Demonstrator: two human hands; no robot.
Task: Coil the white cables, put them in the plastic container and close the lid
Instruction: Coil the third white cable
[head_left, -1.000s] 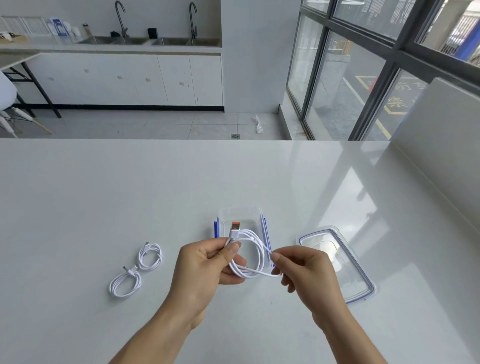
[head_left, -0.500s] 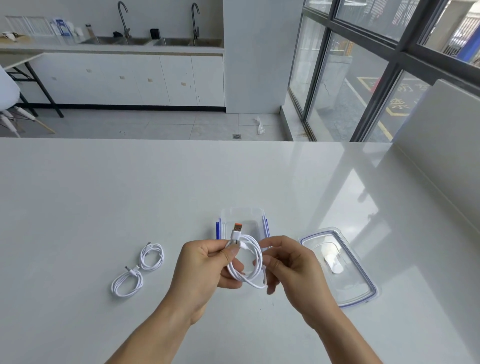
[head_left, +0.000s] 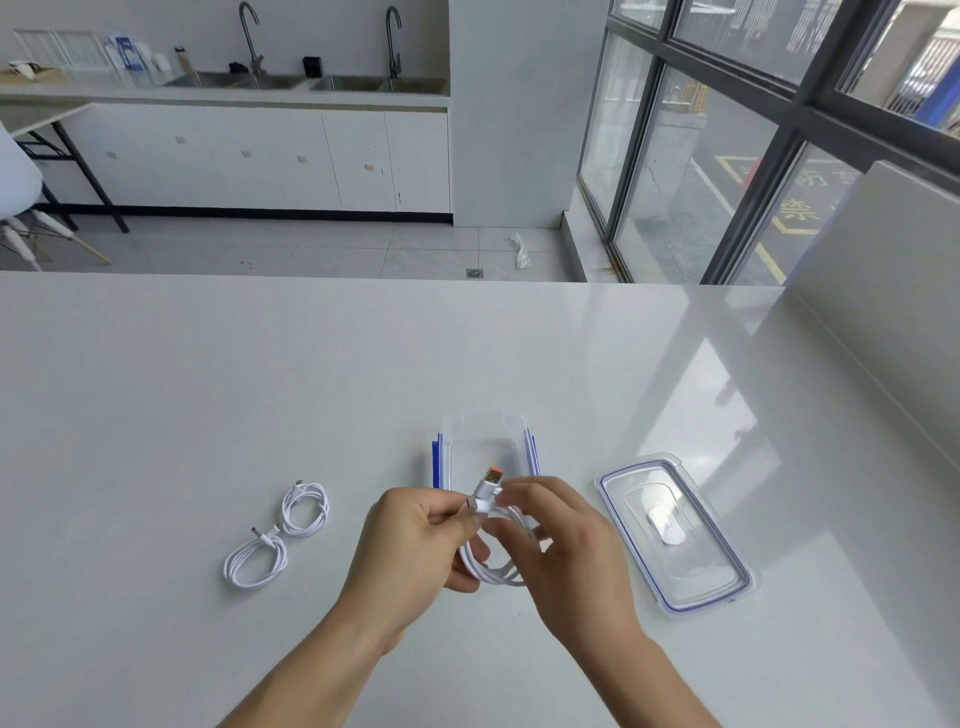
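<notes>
A white cable (head_left: 493, 569) with an orange-tipped plug hangs as a small coil between both hands, just in front of the container. My left hand (head_left: 415, 540) pinches the coil near the plug. My right hand (head_left: 561, 545) grips the same coil from the right, fingers over its top. The clear plastic container (head_left: 485, 431) with blue side clips stands open on the white table just beyond the hands. Its clear lid (head_left: 675, 535) with a blue seal lies flat to the right. Two coiled white cables (head_left: 306, 506) (head_left: 254, 564) lie on the table to the left.
The white table (head_left: 208, 389) stretches far ahead and to both sides. A white upright panel (head_left: 883, 291) borders it on the right. Beyond the far edge are floor, cabinets with sinks, and large windows.
My right hand has moved left to the coil and closed over it near the plug. The loop between the hands has shrunk into a tighter coil. The left hand stayed put.
</notes>
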